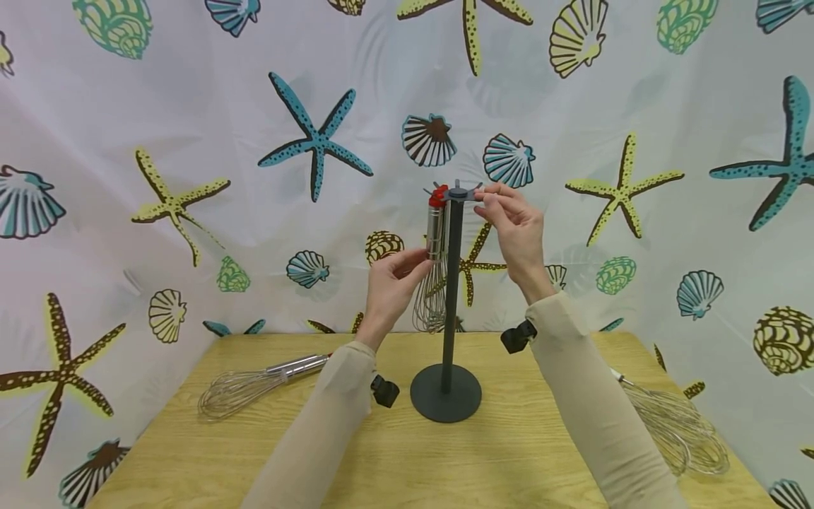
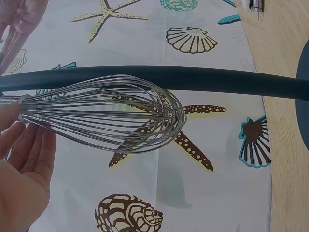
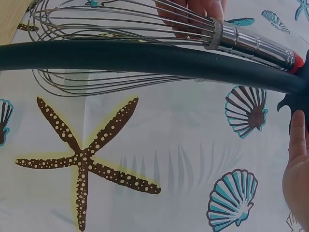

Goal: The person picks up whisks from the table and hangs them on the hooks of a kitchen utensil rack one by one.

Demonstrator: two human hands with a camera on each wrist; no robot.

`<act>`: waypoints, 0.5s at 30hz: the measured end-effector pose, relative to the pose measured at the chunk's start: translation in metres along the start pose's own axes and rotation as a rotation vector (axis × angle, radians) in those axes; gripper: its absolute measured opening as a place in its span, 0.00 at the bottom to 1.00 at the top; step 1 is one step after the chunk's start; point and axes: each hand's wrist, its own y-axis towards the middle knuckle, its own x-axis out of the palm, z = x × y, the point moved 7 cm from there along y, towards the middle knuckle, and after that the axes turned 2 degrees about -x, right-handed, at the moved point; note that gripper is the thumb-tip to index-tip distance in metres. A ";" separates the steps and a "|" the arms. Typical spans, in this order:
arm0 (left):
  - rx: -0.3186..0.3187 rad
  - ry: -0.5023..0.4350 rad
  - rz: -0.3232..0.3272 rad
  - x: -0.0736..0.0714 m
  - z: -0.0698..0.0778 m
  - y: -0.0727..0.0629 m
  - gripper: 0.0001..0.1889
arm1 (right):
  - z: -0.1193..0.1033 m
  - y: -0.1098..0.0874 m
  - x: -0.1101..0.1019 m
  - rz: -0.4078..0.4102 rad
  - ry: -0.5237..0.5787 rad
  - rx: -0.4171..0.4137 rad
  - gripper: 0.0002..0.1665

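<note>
A dark metal stand (image 1: 452, 297) rises from a round base, with a hooked disc (image 1: 458, 194) on top. From its left side hangs a whisk (image 1: 435, 230) with a silver handle and red end. My left hand (image 1: 396, 286) pinches the lower handle between thumb and fingers; in the left wrist view its wires (image 2: 106, 113) lie along the pole. Behind the pole, the right wrist view shows a second whisk's wires (image 3: 116, 88). My right hand (image 1: 518, 230) pinches the disc's right edge between thumb and forefinger; the exact contact is partly hidden.
On the wooden table (image 1: 509, 452), a whisk (image 1: 299, 366) lies to the left, partly behind my left sleeve. Several whisk wires (image 1: 668, 417) spread at the right edge beside my right forearm. A patterned cloth (image 1: 540, 106) hangs close behind the stand.
</note>
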 end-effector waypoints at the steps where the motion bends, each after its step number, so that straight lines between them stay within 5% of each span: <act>1: -0.002 0.001 0.001 0.000 0.000 0.000 0.15 | 0.000 0.000 0.000 0.002 0.001 0.000 0.19; 15: -0.011 0.023 0.015 0.000 0.000 0.000 0.15 | -0.005 -0.002 0.002 0.030 -0.069 -0.040 0.17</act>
